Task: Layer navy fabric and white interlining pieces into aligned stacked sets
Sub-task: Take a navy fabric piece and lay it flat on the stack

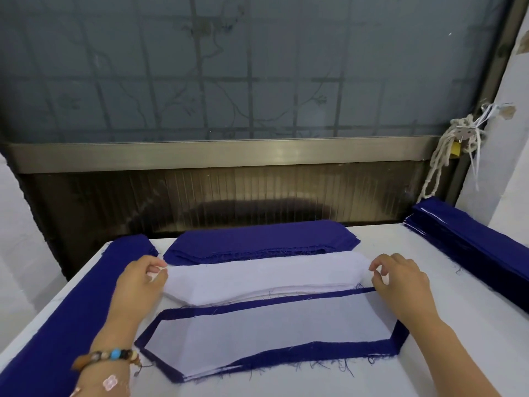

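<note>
Nearest us, on our left wrist, sits the beaded bracelet (114, 355). Just beyond it, on the white bench (446, 348), lies the layered set (257, 330), a long white interlining panel with angled ends resting on a larger navy fabric piece. The dark border of the navy piece shows all round and looks a little wider along the near edge. Just behind it is the white interlining stack (263, 279), with both our hands at its ends. The left hand (143, 277) pinches the left tip of the top layer between thumb and fingers. The right hand (400, 277) has thumb and forefinger curled at the right tip and seems to nip the same layer, though the contact is hard to read. Further back lies the navy fabric stack (263, 236), with a long navy pile (65, 310) along the left edge and a navy strip pile (472, 239) at the right. To do this step well, we judge, we should separate one layer only and raise both ends together so the limp piece neither sags nor folds. Then we should lay it centred on its navy partner and check for an even border before letting go.
</note>
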The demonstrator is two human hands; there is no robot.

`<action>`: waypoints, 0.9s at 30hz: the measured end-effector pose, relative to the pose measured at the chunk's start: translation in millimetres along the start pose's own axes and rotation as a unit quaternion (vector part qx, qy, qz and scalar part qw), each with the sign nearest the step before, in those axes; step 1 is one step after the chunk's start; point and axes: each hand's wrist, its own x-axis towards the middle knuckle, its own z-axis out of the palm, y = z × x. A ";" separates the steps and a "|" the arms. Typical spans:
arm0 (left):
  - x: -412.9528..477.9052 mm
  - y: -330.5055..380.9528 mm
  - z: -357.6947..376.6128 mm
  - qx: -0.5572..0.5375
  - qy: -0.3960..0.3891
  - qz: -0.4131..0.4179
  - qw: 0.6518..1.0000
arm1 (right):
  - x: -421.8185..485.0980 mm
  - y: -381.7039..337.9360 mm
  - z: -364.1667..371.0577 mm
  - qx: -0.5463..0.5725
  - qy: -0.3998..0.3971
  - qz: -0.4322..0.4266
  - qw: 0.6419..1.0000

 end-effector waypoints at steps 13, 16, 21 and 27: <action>-1.0 -5.8 35.3 0.100 -0.019 0.019 0.995 | 18.0 -47.1 24.0 0.015 -0.096 -0.055 0.994; -0.6 -5.2 36.6 0.156 -0.001 0.035 0.987 | 18.3 -49.8 31.8 0.058 -0.076 -0.003 0.995; 1.6 2.0 35.7 0.217 0.043 0.056 0.974 | 14.6 -48.1 41.4 0.082 -0.043 0.008 0.996; -0.1 11.0 32.8 0.189 0.045 0.054 0.979 | 13.1 -49.6 40.9 0.075 -0.039 0.011 0.996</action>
